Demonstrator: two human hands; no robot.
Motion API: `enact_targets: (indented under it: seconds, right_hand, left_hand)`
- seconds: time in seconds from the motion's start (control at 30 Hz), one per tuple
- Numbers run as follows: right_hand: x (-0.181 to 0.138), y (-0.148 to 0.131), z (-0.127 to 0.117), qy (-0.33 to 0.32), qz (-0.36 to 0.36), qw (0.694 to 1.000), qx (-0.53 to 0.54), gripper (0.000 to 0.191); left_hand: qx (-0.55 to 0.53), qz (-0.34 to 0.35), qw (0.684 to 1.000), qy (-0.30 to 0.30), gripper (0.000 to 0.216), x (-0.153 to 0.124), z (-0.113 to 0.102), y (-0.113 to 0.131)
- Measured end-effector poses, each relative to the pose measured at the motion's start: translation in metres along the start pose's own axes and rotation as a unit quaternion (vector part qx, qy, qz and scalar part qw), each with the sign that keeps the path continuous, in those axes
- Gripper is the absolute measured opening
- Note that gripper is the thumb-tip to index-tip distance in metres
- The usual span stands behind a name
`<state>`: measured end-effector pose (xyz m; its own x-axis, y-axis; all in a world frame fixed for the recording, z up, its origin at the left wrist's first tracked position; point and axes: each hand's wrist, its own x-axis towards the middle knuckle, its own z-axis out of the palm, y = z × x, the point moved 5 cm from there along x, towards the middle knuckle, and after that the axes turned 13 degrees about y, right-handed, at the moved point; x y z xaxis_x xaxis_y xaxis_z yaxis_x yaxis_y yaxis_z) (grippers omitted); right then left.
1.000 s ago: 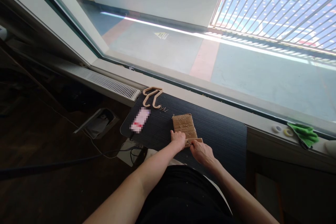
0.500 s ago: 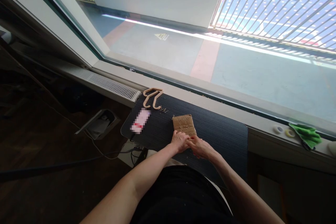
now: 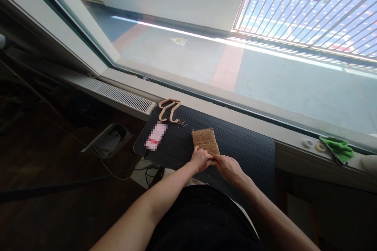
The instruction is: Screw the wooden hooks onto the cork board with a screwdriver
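A small brown slab of corrugated cardboard (image 3: 204, 137), its top dotted with tiny marks or bits, lies on the dark tabletop (image 3: 238, 145). My left hand (image 3: 201, 160) rests on its near left part, fingers curled against the cardboard. At the near right edge, my right hand (image 3: 229, 168) has thumb and fingers pinched together, close to the left fingertips. Whatever is between the right fingers is too small to make out. Beyond and left of the slab lie a few screws (image 3: 182, 123), beside two light wooden hooks (image 3: 170, 110).
A pink blurred-out item (image 3: 156, 136) lies at the table's left side. The window sill (image 3: 294, 138) runs along the far edge, holding rolls of tape (image 3: 308, 143) and a green glove (image 3: 337, 149). A radiator (image 3: 126, 96) and cables (image 3: 134, 170) are to the left.
My right hand has shifted from below the cardboard's near edge up onto its near right corner, fingers now pinched there. My left hand stays on the cardboard. The whole view shifted slightly.
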<state>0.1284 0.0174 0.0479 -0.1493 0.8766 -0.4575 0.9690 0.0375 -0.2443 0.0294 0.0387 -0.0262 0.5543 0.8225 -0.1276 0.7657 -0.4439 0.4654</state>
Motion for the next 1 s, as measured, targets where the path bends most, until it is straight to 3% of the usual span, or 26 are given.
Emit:
enact_targets:
  seconds: [0.23, 0.5, 0.63, 1.0]
  right_hand:
    - [-0.003, -0.006, -0.004, 0.001, 0.009, 0.999, -0.053, 0.026]
    - [-0.006, -0.013, -0.006, 0.015, -0.03, 0.998, -0.06, 0.02]
    - [-0.003, -0.008, -0.002, 0.001, -0.018, 0.996, -0.084, 0.027]
    - [0.006, -0.003, 0.009, -0.037, -0.052, 0.993, -0.102, 0.03]
  left_hand:
    - [-0.002, 0.001, 1.0, -0.004, 0.021, 0.0, -0.004, 0.006]
    - [0.015, -0.009, 1.0, -0.019, 0.018, 0.0, 0.0, 0.009]
    - [0.015, -0.019, 1.0, -0.018, 0.02, -0.001, -0.002, 0.012]
    - [0.036, -0.103, 0.994, -0.028, 0.017, -0.012, -0.002, -0.012]
